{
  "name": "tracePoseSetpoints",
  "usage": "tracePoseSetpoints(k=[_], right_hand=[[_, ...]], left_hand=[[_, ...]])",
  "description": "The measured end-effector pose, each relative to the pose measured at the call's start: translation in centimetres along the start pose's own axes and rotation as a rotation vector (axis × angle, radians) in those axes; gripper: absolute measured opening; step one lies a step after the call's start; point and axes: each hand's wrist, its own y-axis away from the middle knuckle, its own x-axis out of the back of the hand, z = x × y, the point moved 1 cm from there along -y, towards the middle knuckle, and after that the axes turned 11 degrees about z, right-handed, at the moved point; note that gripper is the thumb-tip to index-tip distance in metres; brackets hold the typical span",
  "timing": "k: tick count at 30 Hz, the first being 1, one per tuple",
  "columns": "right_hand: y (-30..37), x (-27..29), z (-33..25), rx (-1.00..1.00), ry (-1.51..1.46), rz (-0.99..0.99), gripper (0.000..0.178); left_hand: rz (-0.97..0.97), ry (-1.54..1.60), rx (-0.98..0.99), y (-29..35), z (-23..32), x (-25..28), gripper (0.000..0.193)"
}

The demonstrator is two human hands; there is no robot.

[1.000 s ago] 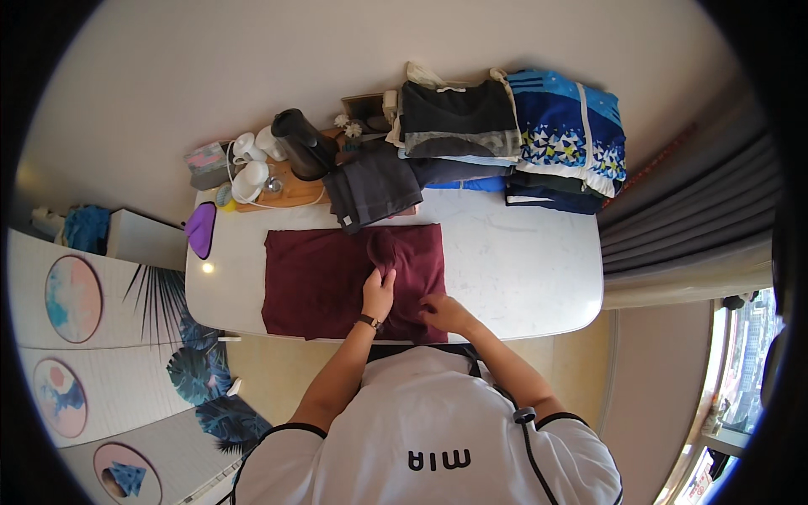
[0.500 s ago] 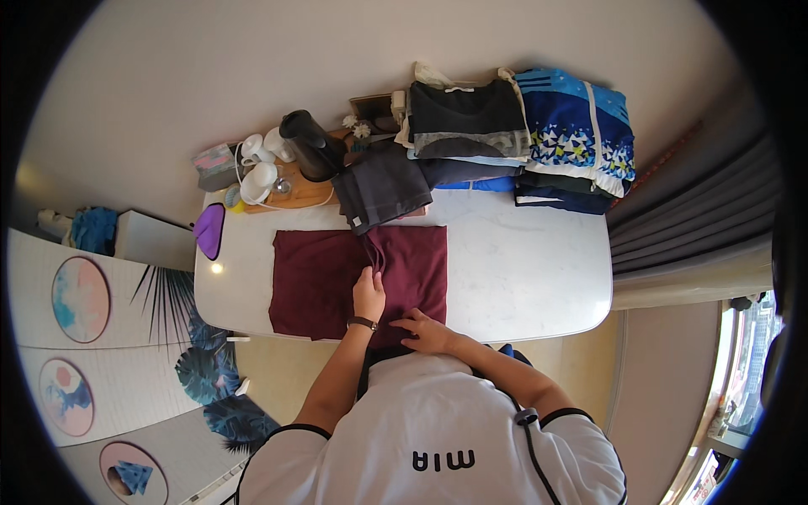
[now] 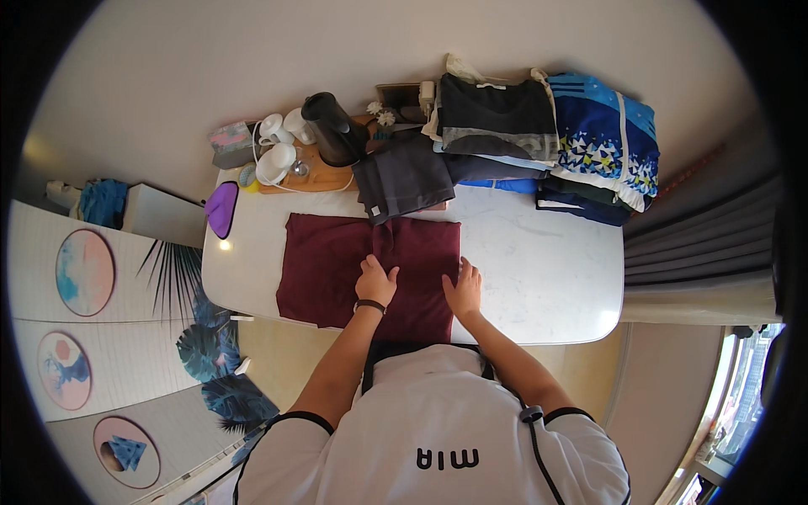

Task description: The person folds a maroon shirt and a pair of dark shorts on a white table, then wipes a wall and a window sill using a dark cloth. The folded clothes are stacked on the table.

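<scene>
A maroon folded garment [image 3: 328, 269] lies on the white table in front of me, with a raised crease near the middle of its far edge. My left hand [image 3: 376, 282], a dark band at its wrist, rests on the middle of the cloth. Its thumb stands apart and its fingers look bent, nothing visibly gripped. At the garment's right edge, my right hand [image 3: 464, 291] lies with fingers spread, partly on the cloth and partly over the bare tabletop.
Dark folded trousers [image 3: 408, 181] sit just beyond the garment. Behind them are a stack of folded clothes [image 3: 497, 118], a blue patterned garment pile [image 3: 606, 135], a black kettle [image 3: 332, 130] and white cups [image 3: 276, 162] on a wooden tray [image 3: 324, 178]. A purple pouch-like item [image 3: 221, 210] lies at the table's left edge.
My left hand has let go of the cloth's raised strip, which now lies flatter. My right hand has moved from the near edge forward and right, to the garment's right edge.
</scene>
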Motion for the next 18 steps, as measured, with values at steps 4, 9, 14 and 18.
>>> tracePoseSetpoints(k=[4,9,14,18], right_hand=[[-2.4,-2.3,1.2,-0.211,-0.111,-0.096,0.066],[-5.0,0.2,7.6,-0.312,-0.317,-0.178,0.032],[-6.3,7.7,12.3,-0.138,0.143,0.185,0.029],[-4.7,11.0,8.7,0.123,0.165,0.253,0.028]], left_hand=[[-0.085,0.005,0.014,0.4,0.8,-1.3,0.032],[-0.128,0.21,0.009,2.8,2.0,-3.7,0.026],[-0.327,0.486,-0.004,5.4,7.5,-6.7,0.025],[-0.355,0.606,0.141,5.0,9.5,-7.6,0.035]])
